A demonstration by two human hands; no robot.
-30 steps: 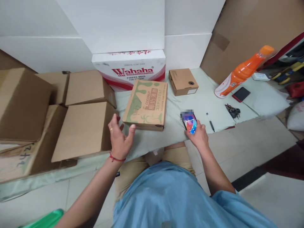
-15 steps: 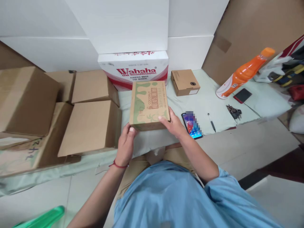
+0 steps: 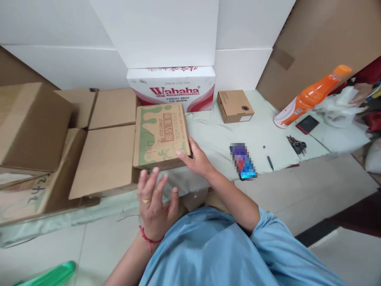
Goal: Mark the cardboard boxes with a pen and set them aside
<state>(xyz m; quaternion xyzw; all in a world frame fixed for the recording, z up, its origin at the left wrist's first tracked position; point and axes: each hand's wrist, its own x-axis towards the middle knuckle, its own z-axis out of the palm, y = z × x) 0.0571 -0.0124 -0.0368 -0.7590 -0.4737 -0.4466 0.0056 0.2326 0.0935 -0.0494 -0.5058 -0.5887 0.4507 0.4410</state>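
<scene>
A brown and green cardboard box (image 3: 160, 135) printed "COCONUT" lies flat against the right side of a plain cardboard box (image 3: 107, 155). My right hand (image 3: 198, 157) grips its near right corner, thumb on top and fingers along the side. Just below its front edge, my left hand (image 3: 156, 202) is off the box, fingers spread and holding nothing. Whether the coconut box rests on the cloth or is held slightly above it, I cannot tell. Behind it stands a white and red Wahaha carton (image 3: 178, 89).
More cardboard boxes (image 3: 35, 123) are stacked at the left. Along the right of the cloth-covered table lie a small brown box (image 3: 235, 105), a phone (image 3: 243, 161), a pen (image 3: 268, 158), keys (image 3: 297, 143), a dark red-edged device (image 3: 307, 124) and an orange bottle (image 3: 312, 95).
The coconut box has moved left, up to the plain box, with my right hand still on it. My left hand has let go of its corner and opened.
</scene>
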